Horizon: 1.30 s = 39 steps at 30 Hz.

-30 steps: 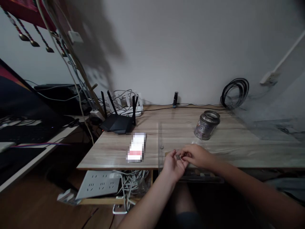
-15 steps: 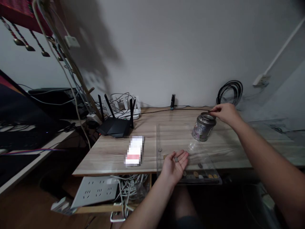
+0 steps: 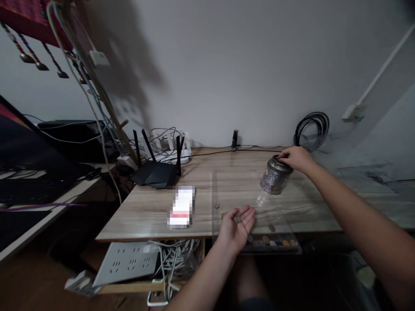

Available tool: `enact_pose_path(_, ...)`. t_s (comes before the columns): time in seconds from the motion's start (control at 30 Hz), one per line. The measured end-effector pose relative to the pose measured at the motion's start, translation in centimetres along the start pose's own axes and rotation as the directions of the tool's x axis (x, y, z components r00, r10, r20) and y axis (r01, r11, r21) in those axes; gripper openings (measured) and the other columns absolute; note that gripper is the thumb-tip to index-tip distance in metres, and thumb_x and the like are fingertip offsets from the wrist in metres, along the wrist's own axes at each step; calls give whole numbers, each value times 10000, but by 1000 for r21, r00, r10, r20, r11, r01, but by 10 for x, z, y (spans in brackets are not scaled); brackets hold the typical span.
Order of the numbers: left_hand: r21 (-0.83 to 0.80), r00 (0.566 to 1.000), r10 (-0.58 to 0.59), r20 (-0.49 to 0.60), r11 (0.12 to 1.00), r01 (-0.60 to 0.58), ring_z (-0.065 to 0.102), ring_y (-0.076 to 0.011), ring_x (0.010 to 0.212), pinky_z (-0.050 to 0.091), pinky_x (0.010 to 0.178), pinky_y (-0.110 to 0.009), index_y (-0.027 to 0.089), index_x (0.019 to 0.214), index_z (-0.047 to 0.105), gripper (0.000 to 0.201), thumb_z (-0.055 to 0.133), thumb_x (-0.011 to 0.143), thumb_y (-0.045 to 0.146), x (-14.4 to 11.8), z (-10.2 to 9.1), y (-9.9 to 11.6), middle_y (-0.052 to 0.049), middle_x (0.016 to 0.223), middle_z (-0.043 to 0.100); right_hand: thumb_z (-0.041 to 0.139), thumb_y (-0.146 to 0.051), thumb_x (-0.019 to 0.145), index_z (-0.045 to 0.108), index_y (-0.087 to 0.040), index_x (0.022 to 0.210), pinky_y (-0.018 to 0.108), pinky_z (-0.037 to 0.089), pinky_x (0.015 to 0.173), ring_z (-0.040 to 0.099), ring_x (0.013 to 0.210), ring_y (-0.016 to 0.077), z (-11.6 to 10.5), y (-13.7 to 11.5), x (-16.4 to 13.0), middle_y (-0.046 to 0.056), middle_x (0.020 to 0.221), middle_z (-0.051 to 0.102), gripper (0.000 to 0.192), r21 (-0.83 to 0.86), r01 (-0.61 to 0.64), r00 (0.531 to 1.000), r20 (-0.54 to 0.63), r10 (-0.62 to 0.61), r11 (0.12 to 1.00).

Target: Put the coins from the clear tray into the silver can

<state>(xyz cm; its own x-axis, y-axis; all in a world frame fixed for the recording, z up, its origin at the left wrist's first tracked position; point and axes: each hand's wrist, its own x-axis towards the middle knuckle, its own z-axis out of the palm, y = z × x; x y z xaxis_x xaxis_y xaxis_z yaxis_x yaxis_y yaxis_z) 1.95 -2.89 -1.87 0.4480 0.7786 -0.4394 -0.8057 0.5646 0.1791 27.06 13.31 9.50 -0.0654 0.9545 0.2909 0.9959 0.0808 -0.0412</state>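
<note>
My right hand (image 3: 296, 158) is on top of the tin (image 3: 275, 175), fingers curled over its rim at the far right of the desk (image 3: 155, 207); I can't tell if a coin is pinched under them. My left hand (image 3: 236, 224) lies palm up at the near edge, fingers loose, cradling a small coin (image 3: 239, 218) over the clear tray (image 3: 259, 216), with more coins (image 3: 272, 240) lined along the tray's front lip. Risks as I judge them: the tin looks tilted, so a push from above could tip it, and the open palm could spill its coin off the edge. Half a second ago the right hand hovered beside the rim; now it's down on it, and the left has barely shifted.
</note>
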Motion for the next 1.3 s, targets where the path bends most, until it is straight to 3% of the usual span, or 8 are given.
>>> enact_pose_path(0.73, 2, 1000, -4, 16, 1000, 4, 595, -209, 898, 488, 655, -247, 5, 1055, 495, 342, 396, 787, 194, -1, 2, 0, -184, 989, 579, 578, -391, 635, 697, -213, 699, 252, 355, 538, 569, 659, 174, -23, -9, 3, 48, 716, 666, 224, -105, -96, 976, 186, 114, 990)
enact_pose_path(0.8, -3, 999, 13, 30, 1000, -13, 583, -217, 920, 481, 671, -255, 6, 1044, 498, 356, 387, 803, 243, -2, 1, 0, -192, 1022, 562, 584, -408, 634, 694, -206, 737, 262, 362, 553, 570, 689, 189, -27, -17, -4, 59, 752, 665, 253, -87, -121, 984, 118, 131, 989)
enact_pose_path(0.9, -38, 996, 41, 84, 999, -37, 569, -223, 940, 470, 703, -276, 35, 1002, 519, 383, 381, 818, 341, -6, 1, 0, -189, 1050, 549, 501, -390, 725, 672, -194, 838, 273, 381, 602, 561, 743, 189, -26, -51, -39, 70, 838, 656, 284, 38, -4, 995, -101, 7, 999)
enact_pose_path(0.97, -57, 989, 55, 137, 997, -48, 573, -208, 901, 461, 714, -281, 55, 951, 540, 391, 382, 821, 388, -10, 2, 2, -168, 982, 570, 433, -349, 787, 660, -185, 814, 260, 393, 641, 553, 724, 156, -17, -83, -78, 57, 811, 647, 280, 198, 273, 962, -57, -267, 941)
enact_pose_path(1.03, -47, 981, 73, 181, 997, -65, 579, -176, 802, 453, 694, -267, 71, 893, 560, 389, 376, 827, 407, -14, 5, 3, -128, 845, 584, 451, -360, 793, 641, -222, 902, 250, 398, 661, 551, 739, 141, -3, -115, -122, 27, 836, 639, 258, 346, 524, 800, 113, -589, 778)
enact_pose_path(1.1, -26, 973, 90, 214, 996, -86, 566, -150, 733, 441, 684, -249, 81, 856, 570, 390, 359, 837, 408, -18, 10, 3, -96, 763, 571, 448, -339, 806, 620, -219, 940, 254, 399, 688, 545, 794, 147, 11, -138, -157, 36, 890, 626, 249, 375, 583, 741, 116, -661, 720)
enact_pose_path(1.2, 7, 964, 84, 252, 996, -89, 557, -139, 744, 425, 731, -245, 93, 844, 580, 378, 361, 840, 401, -23, 17, -1, -90, 789, 572, 383, -268, 835, 622, -191, 890, 261, 397, 711, 538, 830, 154, 16, -146, -172, 58, 878, 621, 257, 323, 615, 748, 50, -661, 720)
enact_pose_path(1.3, 177, 971, 84, 224, 976, -125, 550, -165, 841, 413, 765, -265, 120, 869, 605, 291, 432, 807, 345, -29, 18, -3, -97, 896, 584, 356, -287, 834, 630, -181, 783, 262, 396, 649, 548, 730, 155, 3, -117, -135, 58, 764, 630, 298, 254, 483, 872, -47, -488, 838)
